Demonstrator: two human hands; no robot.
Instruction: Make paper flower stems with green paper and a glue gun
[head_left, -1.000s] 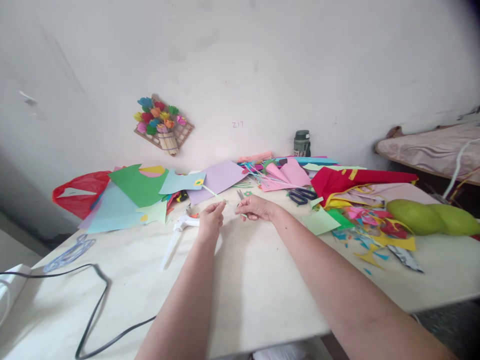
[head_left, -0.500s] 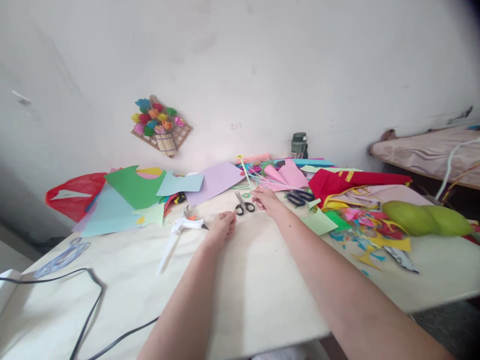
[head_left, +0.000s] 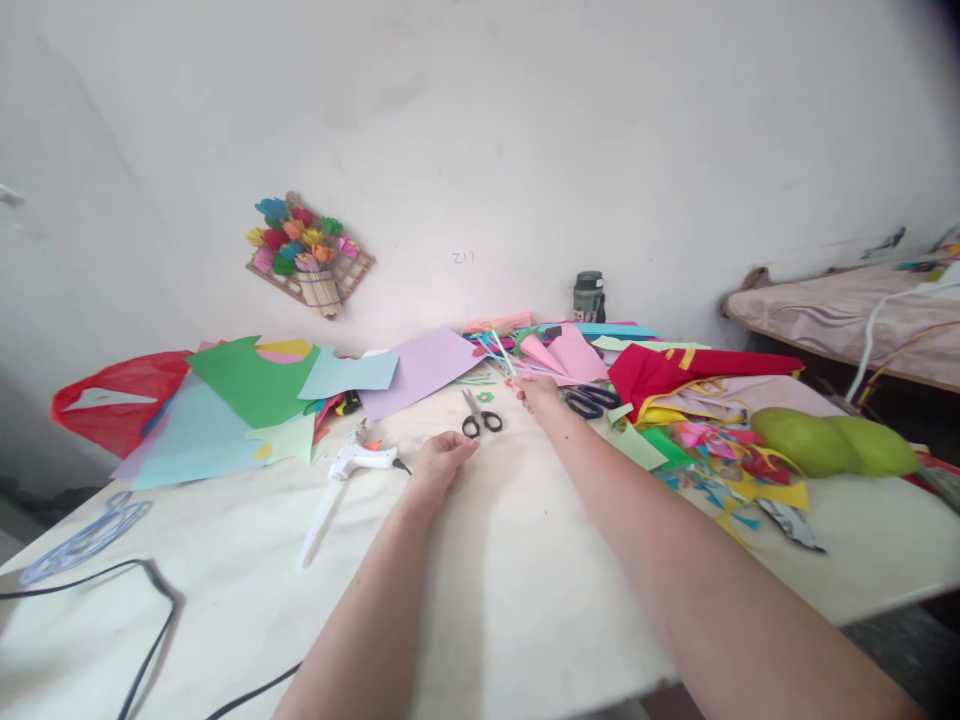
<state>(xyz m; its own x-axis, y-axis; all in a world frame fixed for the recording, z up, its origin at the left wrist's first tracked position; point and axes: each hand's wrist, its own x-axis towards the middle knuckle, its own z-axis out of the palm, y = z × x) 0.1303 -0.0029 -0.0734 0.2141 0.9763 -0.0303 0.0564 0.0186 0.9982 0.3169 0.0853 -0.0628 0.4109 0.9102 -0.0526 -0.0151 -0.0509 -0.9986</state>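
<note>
My right hand (head_left: 537,392) pinches a thin pale green strip (head_left: 504,352) that slants up and left toward the paper pile. My left hand (head_left: 442,462) rests on the table with its fingers curled and thumb pressed toward the forefinger; whether anything small is between them I cannot make out. Just beyond it lie small black-handled scissors (head_left: 481,416), blades parted. A small green paper flower (head_left: 485,397) lies behind the scissors. Larger dark-handled scissors (head_left: 592,401) sit to the right of my right hand. A white glue gun (head_left: 361,457) lies left of my left hand.
Coloured paper sheets (head_left: 247,375) spread along the back left. Red cloth (head_left: 675,368), paper scraps (head_left: 739,470) and green fruit-like objects (head_left: 832,442) are at right. A bottle (head_left: 588,296) stands by the wall. A black cable (head_left: 161,610) crosses the front left.
My right hand has moved slightly right, and the strip in it now leans more to the left. My left hand stays near the small scissors. The view has shifted a little.
</note>
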